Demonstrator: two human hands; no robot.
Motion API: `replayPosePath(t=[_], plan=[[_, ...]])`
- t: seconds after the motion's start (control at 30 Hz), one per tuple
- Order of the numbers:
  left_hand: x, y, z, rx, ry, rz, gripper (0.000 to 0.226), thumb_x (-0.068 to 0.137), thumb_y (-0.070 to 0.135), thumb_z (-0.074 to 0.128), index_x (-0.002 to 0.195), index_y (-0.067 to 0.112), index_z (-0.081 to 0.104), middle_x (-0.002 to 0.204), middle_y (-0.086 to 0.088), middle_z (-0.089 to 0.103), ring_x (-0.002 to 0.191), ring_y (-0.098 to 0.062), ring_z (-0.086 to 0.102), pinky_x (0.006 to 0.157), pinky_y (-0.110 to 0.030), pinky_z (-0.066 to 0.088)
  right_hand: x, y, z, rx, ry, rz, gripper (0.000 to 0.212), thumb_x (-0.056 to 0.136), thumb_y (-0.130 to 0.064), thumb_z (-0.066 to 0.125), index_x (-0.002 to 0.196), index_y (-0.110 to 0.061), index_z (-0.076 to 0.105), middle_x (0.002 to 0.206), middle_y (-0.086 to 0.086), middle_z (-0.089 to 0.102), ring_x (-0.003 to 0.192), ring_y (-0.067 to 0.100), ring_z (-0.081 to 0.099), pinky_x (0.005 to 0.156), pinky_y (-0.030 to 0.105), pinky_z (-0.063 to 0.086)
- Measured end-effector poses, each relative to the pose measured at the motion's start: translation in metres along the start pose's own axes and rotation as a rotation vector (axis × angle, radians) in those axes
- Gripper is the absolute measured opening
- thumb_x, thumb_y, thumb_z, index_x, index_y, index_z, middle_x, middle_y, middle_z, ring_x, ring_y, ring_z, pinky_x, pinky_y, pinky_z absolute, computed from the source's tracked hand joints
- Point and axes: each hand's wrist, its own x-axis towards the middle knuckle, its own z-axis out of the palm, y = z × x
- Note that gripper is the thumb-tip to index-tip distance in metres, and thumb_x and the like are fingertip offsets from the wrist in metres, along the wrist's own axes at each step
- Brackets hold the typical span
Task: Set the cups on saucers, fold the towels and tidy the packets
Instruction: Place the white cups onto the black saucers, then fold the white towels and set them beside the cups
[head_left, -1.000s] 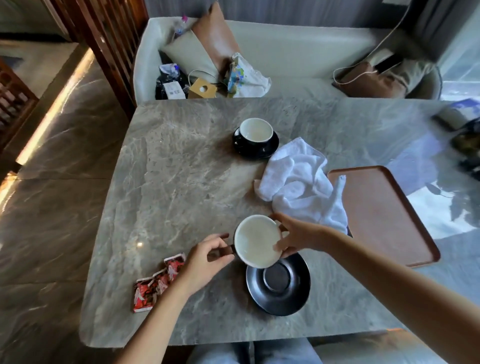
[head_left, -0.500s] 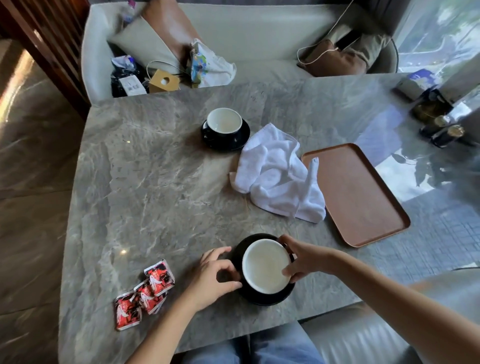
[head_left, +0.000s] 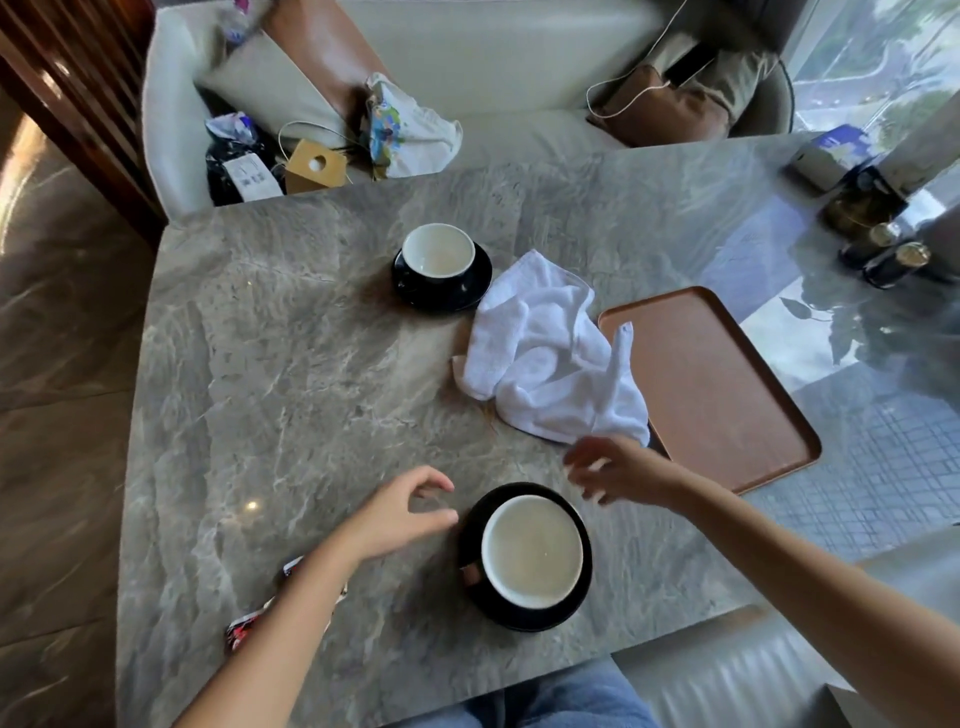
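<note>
The near cup (head_left: 532, 551), white inside and empty, sits upright on the near saucer (head_left: 519, 491), a black one close to the table's front edge. Neither hand touches it. The left hand (head_left: 400, 512) hovers just left of the saucer, fingers loosely curled with thumb and forefinger apart, holding nothing. The right hand (head_left: 618, 470) is blurred and hangs over the bare stone between the saucer and the towel, fingers spread and empty.

The far cup (head_left: 439, 250), of the same kind, stands on the far saucer (head_left: 470, 291) toward the middle of the table. Just right of it lies the white towel (head_left: 550, 358), crumpled and unfolded, one edge draped over the left rim of the brown tray (head_left: 711, 384). A dark edge shows under the towel's near corner; what it is cannot be told. The red packets (head_left: 244, 626) lie at the table's near left, mostly hidden behind the left forearm.

All of this rests on a grey marble table (head_left: 291, 364). At its far right stand dark bottles (head_left: 893, 260) with gold caps and a blue-and-white box (head_left: 831, 156). Behind the table is a pale sofa (head_left: 519, 52) holding a cardboard box (head_left: 316, 166) with a round hole, a printed cloth bag (head_left: 410, 130) and a brown cushion (head_left: 660, 109) with a white cable trailing over it. Blue jeans (head_left: 561, 696) show at the lower edge.
</note>
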Motion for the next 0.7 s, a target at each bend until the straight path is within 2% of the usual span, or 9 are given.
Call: replayPosePath(t=[0.07,0.13,0.23,0.33,0.4,0.47,0.53,0.6,0.7], plan=[[0.016,0.013,-0.008,-0.064,0.154,0.004,0.019,0.081,0.007,0.067,0.095,0.016,0.06,0.097,-0.002,0.063,0.093,-0.016,0.058,0.089,-0.021,0.044,0.01,-0.004,-0.022,0.028,0.264,-0.106,0.01,0.089,-0.009,0.062,0.099,-0.011,0.061,0.09,0.011,0.064,0.066,0.019,0.06,0.066,0.038,0.055],[0.034,0.03,-0.011,-0.079,0.247,0.024,0.015,0.083,0.004,0.064,0.096,0.011,0.062,0.094,-0.004,0.064,0.088,-0.017,0.06,0.088,-0.023,0.045,0.023,-0.005,-0.041,0.056,0.498,-0.16,0.018,0.087,-0.008,0.063,0.105,-0.01,0.059,0.085,0.011,0.063,0.066,0.022,0.059,0.069,0.046,0.053],[0.065,0.06,-0.003,-0.056,0.28,0.092,0.014,0.084,0.006,0.062,0.098,0.007,0.064,0.095,-0.005,0.067,0.086,-0.016,0.062,0.085,-0.023,0.046,0.042,-0.001,-0.064,0.052,0.736,-0.216,0.033,0.084,-0.013,0.064,0.114,-0.015,0.051,0.076,-0.003,0.057,0.065,0.013,0.054,0.065,0.034,0.044],[0.098,0.092,0.014,-0.01,0.228,0.144,0.016,0.084,0.009,0.062,0.1,0.008,0.063,0.099,-0.005,0.068,0.088,-0.017,0.063,0.085,-0.026,0.048,0.061,0.002,-0.083,-0.046,0.847,-0.238,0.049,0.081,-0.021,0.069,0.123,-0.009,0.047,0.107,0.008,0.055,0.092,0.019,0.051,0.079,0.034,0.042],[0.119,0.111,0.028,0.015,0.195,0.18,0.018,0.084,0.012,0.061,0.102,0.011,0.062,0.102,-0.004,0.067,0.091,-0.015,0.062,0.082,-0.026,0.047,0.073,0.006,-0.094,-0.114,0.783,-0.175,0.066,0.079,-0.025,0.074,0.131,-0.001,0.042,0.124,0.019,0.051,0.112,0.031,0.048,0.094,0.043,0.042],[0.137,0.127,0.04,0.052,0.164,0.206,0.022,0.085,0.016,0.061,0.107,0.014,0.06,0.107,0.001,0.064,0.096,-0.013,0.061,0.081,-0.024,0.045,0.08,0.007,-0.1,-0.004,0.662,-0.083,0.07,0.078,-0.026,0.076,0.131,0.0,0.039,0.117,0.017,0.057,0.105,0.029,0.054,0.088,0.036,0.043],[0.15,0.142,0.048,0.069,0.136,0.212,0.029,0.085,0.017,0.061,0.114,0.015,0.056,0.116,0.001,0.061,0.104,-0.011,0.059,0.088,-0.026,0.045,0.081,0.007,-0.105,0.036,0.568,-0.053,0.054,0.079,-0.022,0.075,0.119,-0.001,0.047,0.095,0.01,0.059,0.085,0.021,0.054,0.07,0.026,0.039],[0.157,0.155,0.053,0.062,0.093,0.2,0.038,0.087,0.015,0.059,0.124,0.013,0.05,0.128,-0.001,0.056,0.116,-0.014,0.054,0.1,-0.032,0.043,0.079,0.007,-0.114,-0.014,0.494,-0.13,0.026,0.081,-0.014,0.072,0.097,0.0,0.057,0.079,0.008,0.053,0.075,0.018,0.049,0.065,0.027,0.035],[0.159,0.172,0.056,0.158,0.036,0.216,0.05,0.088,0.019,0.057,0.136,0.017,0.04,0.139,-0.003,0.049,0.126,-0.018,0.047,0.104,-0.037,0.039,0.062,-0.005,-0.133,0.31,0.126,-0.242,0.008,0.087,-0.011,0.067,0.085,-0.007,0.06,0.075,0.004,0.057,0.07,0.011,0.054,0.06,0.025,0.045]])
